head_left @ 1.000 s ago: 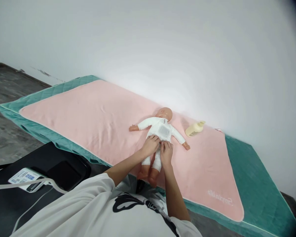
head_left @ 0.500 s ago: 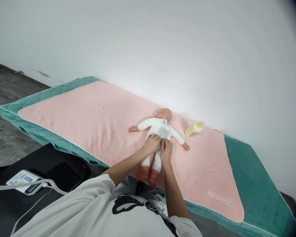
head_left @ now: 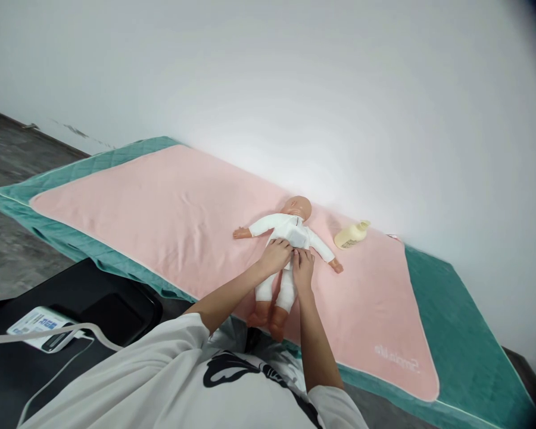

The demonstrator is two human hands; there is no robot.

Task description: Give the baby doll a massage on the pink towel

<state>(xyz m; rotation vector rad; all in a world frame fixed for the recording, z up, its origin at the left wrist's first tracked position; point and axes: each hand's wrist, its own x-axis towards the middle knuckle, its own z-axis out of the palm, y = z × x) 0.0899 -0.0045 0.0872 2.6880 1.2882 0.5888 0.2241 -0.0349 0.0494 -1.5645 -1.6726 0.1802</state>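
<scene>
A doll in a white outfit lies on its back, head toward the wall and arms spread. A whitish rectangular pad covers its belly. My left hand and my right hand meet over the lower belly, fingers curled in at the pad's lower edge. They seem to pinch that edge, though the fingertips are partly hidden. The doll's bare feet point toward me.
Under the doll lies a pink mat on a green quilted cover. A cream pump bottle lies tilted right of the doll. At lower left, a white device with cables rests on a black chair.
Both hands have shifted slightly up toward the doll's chest. The pad now looks bunched and lifted instead of flat. The doll and bottle stay put.
</scene>
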